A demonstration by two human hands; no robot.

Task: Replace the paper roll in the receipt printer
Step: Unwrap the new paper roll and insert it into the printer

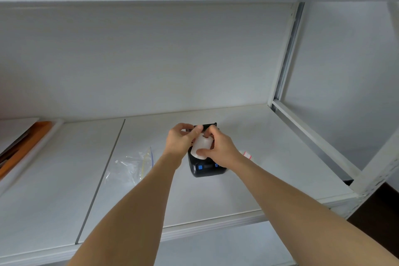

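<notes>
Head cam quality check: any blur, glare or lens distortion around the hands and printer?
Head view: wide-angle bend in the shelf edges; soft even light, no glare; paper roll washed out, its edges soft; printer readable; both hands slightly soft.

I hold the white paper roll (201,145) between my left hand (181,140) and right hand (220,146), just above the black printer (206,167), whose lid seems raised behind my fingers. A clear bag (131,166) lies left of my left wrist.
</notes>
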